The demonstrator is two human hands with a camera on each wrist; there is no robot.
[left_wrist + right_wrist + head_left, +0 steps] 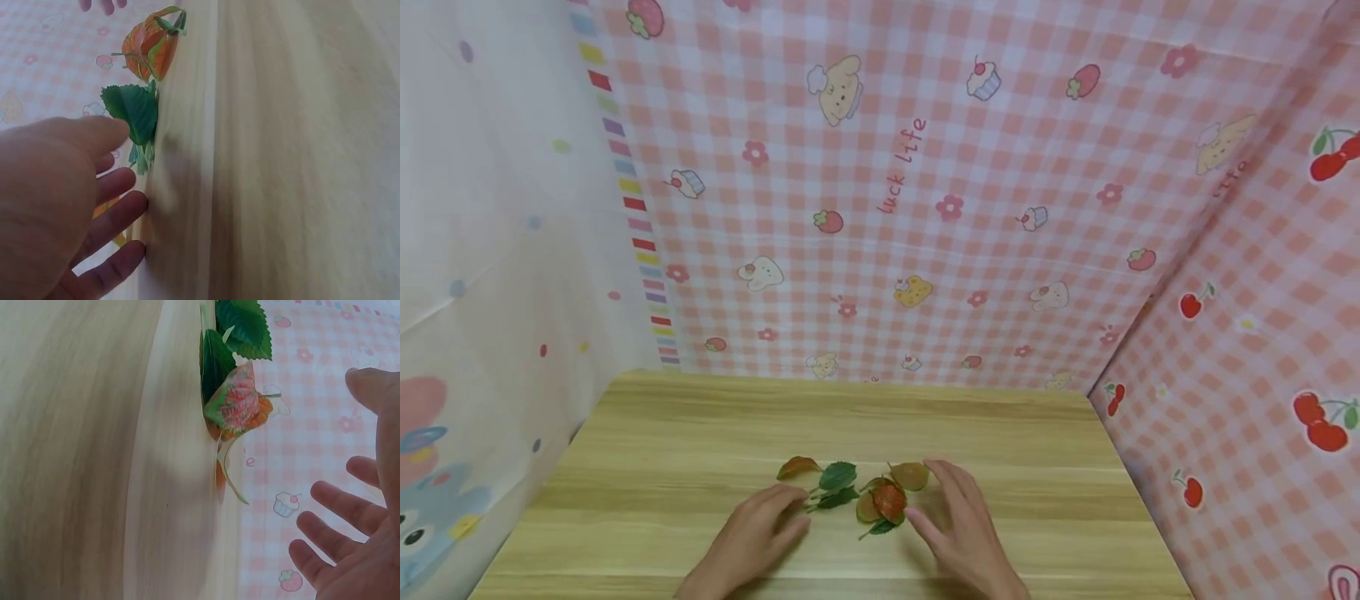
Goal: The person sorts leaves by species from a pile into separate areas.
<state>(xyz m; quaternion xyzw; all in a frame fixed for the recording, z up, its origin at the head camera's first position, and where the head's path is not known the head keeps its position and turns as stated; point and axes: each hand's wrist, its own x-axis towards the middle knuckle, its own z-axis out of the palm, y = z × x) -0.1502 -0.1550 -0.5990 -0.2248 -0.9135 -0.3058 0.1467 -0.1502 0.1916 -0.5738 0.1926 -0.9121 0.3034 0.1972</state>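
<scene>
Several loose leaves lie in two small groups on the wooden tabletop. On the left are an orange-brown leaf point(797, 467) and two dark green leaves point(838, 476) with serrated edges. A reddish-orange leaf point(891, 502) tops the other group, among a yellowish leaf point(910, 476) and a small green leaf point(882, 527). My left hand point(756, 532) lies beside the left group, fingers loosely extended and gripping nothing. Close to the right group is my right hand point(961, 527), thumb and fingers spread; in the right wrist view it stands apart from the red-and-green leaf point(236, 403).
The wooden table point(1037, 433) has a pale grain. Behind it hangs a pink checked cloth point(880, 250) with cartoon prints. A cherry-print cloth point(1247, 358) borders the right side, and a white patterned cloth point(527, 275) the left.
</scene>
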